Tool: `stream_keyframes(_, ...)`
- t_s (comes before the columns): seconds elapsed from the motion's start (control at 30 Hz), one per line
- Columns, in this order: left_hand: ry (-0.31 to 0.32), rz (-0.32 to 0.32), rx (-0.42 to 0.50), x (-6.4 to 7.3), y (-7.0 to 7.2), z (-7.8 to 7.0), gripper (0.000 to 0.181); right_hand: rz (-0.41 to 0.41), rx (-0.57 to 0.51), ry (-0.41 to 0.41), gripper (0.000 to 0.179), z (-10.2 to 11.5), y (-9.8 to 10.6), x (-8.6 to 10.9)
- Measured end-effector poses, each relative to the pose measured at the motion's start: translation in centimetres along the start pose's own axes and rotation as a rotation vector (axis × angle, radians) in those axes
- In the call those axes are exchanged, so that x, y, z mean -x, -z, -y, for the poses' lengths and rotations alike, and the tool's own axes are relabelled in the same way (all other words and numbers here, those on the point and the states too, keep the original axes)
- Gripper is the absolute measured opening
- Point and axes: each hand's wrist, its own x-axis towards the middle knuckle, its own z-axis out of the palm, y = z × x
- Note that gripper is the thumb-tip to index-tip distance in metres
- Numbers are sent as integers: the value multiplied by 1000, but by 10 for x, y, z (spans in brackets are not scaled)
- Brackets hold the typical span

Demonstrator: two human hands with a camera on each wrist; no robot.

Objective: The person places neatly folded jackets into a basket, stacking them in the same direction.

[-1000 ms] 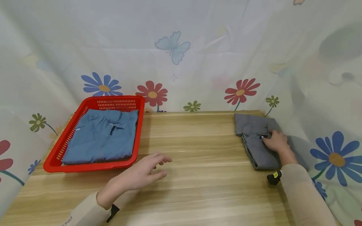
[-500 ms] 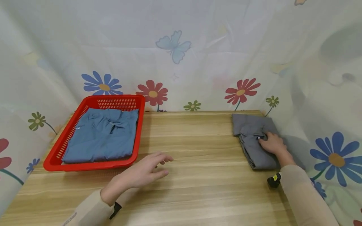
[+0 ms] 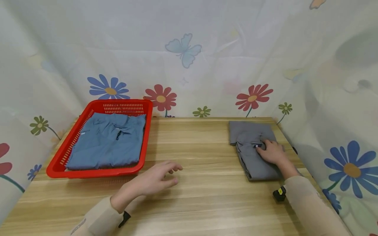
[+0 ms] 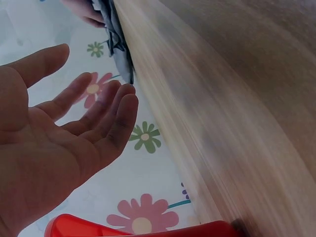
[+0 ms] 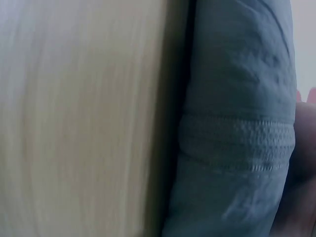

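Observation:
My left hand (image 3: 155, 178) hangs above the table in front of the red basket, fingers loosely bent and holding nothing. The left wrist view shows the palm of this hand (image 4: 54, 133) with the fingers apart. At the right, a folded grey garment (image 3: 251, 164) with a small dark tab near its middle lies on the table. My right hand (image 3: 273, 151) holds the garment from above, thumb and fingers on the cloth beside the tab; the fingertips are partly hidden. The right wrist view shows the folded edge of the grey garment (image 5: 237, 89) up close, with a stitched seam.
A red plastic basket (image 3: 141, 165) stands at the left with a folded blue garment (image 3: 107, 144) in it. Between basket and grey garment runs the wooden table (image 3: 195, 147). A flowered curtain (image 3: 218, 72) encloses the back and sides.
My right hand has moved left, and the grey garment has slid left along with it, away from the right curtain. My left hand has barely moved, and the basket stays where it was.

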Motion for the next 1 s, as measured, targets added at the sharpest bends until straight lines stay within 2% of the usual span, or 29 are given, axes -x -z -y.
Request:
stream_keyframes(0.17,6,11,6,-2,-2,0,37,-5,10,18,62,18,-4,1)
stream_keyframes(0.43,78,33,43,-8,-2,2,37,10,15,50,68,45,-15,0)
stream_keyframes(0.73,49,-5,39,-16,-7,7,35,37,16,72,68,71,-24,-5)
stream_keyframes(1.0,132,-6,85,-24,-7,9,36,-19,30,153,58,95,-30,-5)
